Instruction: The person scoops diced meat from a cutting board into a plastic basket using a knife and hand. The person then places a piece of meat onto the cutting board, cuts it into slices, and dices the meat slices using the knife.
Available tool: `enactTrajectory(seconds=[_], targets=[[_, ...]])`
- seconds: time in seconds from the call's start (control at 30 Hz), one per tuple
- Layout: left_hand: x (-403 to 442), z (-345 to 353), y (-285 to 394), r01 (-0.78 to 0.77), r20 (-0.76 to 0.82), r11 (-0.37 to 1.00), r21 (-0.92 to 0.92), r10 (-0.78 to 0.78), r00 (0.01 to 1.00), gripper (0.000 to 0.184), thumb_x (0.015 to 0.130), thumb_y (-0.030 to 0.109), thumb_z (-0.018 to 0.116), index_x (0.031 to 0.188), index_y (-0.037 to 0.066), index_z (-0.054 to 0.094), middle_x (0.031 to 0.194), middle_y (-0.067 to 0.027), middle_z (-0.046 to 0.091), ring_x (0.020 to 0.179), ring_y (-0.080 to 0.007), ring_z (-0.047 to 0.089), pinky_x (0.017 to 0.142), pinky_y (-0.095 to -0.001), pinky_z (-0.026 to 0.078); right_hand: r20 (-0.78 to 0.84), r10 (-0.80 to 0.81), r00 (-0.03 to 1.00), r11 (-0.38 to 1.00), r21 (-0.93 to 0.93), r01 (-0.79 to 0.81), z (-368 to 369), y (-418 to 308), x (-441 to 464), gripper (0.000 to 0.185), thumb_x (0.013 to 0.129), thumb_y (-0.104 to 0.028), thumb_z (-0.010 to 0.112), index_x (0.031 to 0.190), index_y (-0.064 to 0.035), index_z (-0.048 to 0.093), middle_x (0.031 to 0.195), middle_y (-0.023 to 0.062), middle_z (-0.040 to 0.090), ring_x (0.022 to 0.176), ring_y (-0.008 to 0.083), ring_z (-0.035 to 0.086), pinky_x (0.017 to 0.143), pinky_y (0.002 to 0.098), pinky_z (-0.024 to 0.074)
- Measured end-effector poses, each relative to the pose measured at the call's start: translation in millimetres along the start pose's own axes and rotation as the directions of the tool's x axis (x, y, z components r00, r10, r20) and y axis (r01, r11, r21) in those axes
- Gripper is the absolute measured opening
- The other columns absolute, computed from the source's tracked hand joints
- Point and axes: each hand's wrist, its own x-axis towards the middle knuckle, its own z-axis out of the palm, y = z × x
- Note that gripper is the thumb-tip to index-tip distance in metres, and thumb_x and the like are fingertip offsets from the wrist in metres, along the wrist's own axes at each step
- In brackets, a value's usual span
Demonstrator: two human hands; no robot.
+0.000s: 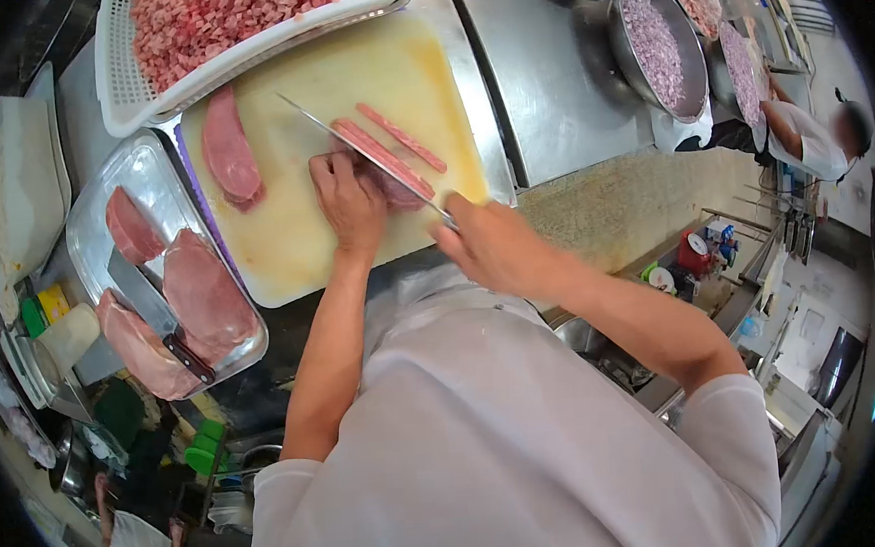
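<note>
A white cutting board (296,252) lies before me with raw meat on it. My right hand (501,245) is wrapped round the handle of a kitchen knife (375,157); its long blade slants across a piece of raw meat (400,192). The curled fingers of my left hand (350,204) hold that piece down, close beside the blade, and partly hide it. Cut strips of meat (401,137) lie on the blade's far side, one of them apart from the others. A thick slice of meat (230,151) rests at the board's left.
Above the board stands a white basket (273,41) of diced meat. A metal tray (89,230) at left holds several meat pieces and a second knife (148,291). Metal bowls (693,107) of chopped food stand on the steel table (557,96) at right. Other people (818,140) are nearby.
</note>
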Motion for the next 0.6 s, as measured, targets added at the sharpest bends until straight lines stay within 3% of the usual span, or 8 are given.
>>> enactTrajectory(seconds=[0.03, 0.2, 0.23, 0.33, 0.4, 0.5, 0.6], targets=[[-0.2, 1.1, 0.8, -0.002, -0.011, 1.0, 0.0, 0.002, 1.0, 0.021, 0.089, 0.003, 0.05, 0.108, -0.003, 0.056, 0.101, -0.0218, 0.051, 0.092, -0.0436, 0.054, 0.08, -0.0532, 0.046, 0.088, 0.061, 0.994, 0.998, 0.016, -0.063, -6.6, -1.1, -13.3, 0.028, 0.103, -0.021, 0.06, 0.11, 0.0053, 0.053, 0.076, 0.0285, 0.066, 0.074, 0.0521, 0.064, 0.068, 0.0571, 0.0497], [-3.1, -3.6, 2.2, 0.03, -0.001, 0.999, -0.029, -0.03, 1.0, 0.017, 0.088, -0.002, 0.051, 0.103, -0.005, 0.058, 0.101, -0.0218, 0.051, 0.094, -0.0427, 0.054, 0.083, -0.0541, 0.046, -0.091, -0.071, 0.993, 0.996, 0.057, 0.076, 39.9, 29.1, 15.0, 0.028, 0.104, -0.02, 0.059, 0.105, 0.0059, 0.051, 0.069, 0.0274, 0.062, 0.069, 0.0519, 0.061, 0.063, 0.0562, 0.0471], [-2.4, -6.0, 2.5, -0.026, -0.034, 0.999, -0.02, 0.025, 0.999, 0.015, 0.088, -0.002, 0.052, 0.102, -0.005, 0.058, 0.1, -0.0216, 0.051, 0.094, -0.0427, 0.054, 0.082, -0.0539, 0.046, -0.149, -0.118, 0.982, 0.99, 0.059, 0.128, 42.3, 28.8, 22.6, 0.027, 0.104, -0.02, 0.059, 0.103, 0.0058, 0.051, 0.067, 0.0271, 0.061, 0.067, 0.0518, 0.061, 0.062, 0.0561, 0.0463], [-10.4, -14.8, 4.2, -0.155, -0.039, 0.988, 0.001, 0.155, 0.987, 0.011, 0.089, -0.003, 0.054, 0.1, -0.005, 0.058, 0.1, -0.0215, 0.052, 0.094, -0.0424, 0.054, 0.081, -0.0529, 0.046, -0.144, -0.061, 0.988, 0.996, 0.063, 0.071, 26.5, 19.2, 16.4, 0.027, 0.102, -0.021, 0.062, 0.1, 0.0049, 0.054, 0.063, 0.0255, 0.062, 0.063, 0.0491, 0.063, 0.059, 0.0572, 0.0484], [-15.4, -16.2, -4.4, -0.188, 0.033, 0.981, 0.041, 0.187, 0.982, 0.011, 0.091, -0.003, 0.055, 0.102, -0.005, 0.058, 0.101, -0.022, 0.053, 0.095, -0.0423, 0.054, 0.081, -0.0516, 0.046, -0.111, -0.064, 0.992, 0.995, 0.075, 0.073, 9.0, 4.7, -5.8, 0.027, 0.102, -0.021, 0.062, 0.098, 0.0044, 0.053, 0.062, 0.0253, 0.061, 0.062, 0.0488, 0.063, 0.058, 0.0573, 0.0475], [-15.0, -16.8, 1.5, -0.109, 0.099, 0.994, 0.023, 0.106, 0.989, 0.011, 0.094, -0.002, 0.054, 0.104, -0.005, 0.058, 0.102, -0.0225, 0.054, 0.094, -0.0425, 0.055, 0.08, -0.0508, 0.046, -0.017, 0.01, 1.0, 0.998, 0.066, -0.009, -0.1, -3.2, -33.1, 0.027, 0.103, -0.021, 0.061, 0.097, 0.0043, 0.052, 0.061, 0.0255, 0.059, 0.063, 0.05, 0.06, 0.059, 0.0563, 0.0462], [-14.9, -13.9, -0.2, -0.092, 0.08, 0.996, 0.017, 0.09, 0.993, 0.012, 0.096, 0.0, 0.053, 0.106, -0.004, 0.057, 0.101, -0.0226, 0.054, 0.093, -0.0433, 0.054, 0.08, -0.0514, 0.046, 0.04, 0.049, 0.998, 0.996, 0.077, -0.052, -3.4, -4.3, -21.3, 0.027, 0.104, -0.02, 0.06, 0.1, 0.0051, 0.052, 0.062, 0.0266, 0.058, 0.064, 0.051, 0.059, 0.061, 0.056, 0.046]])
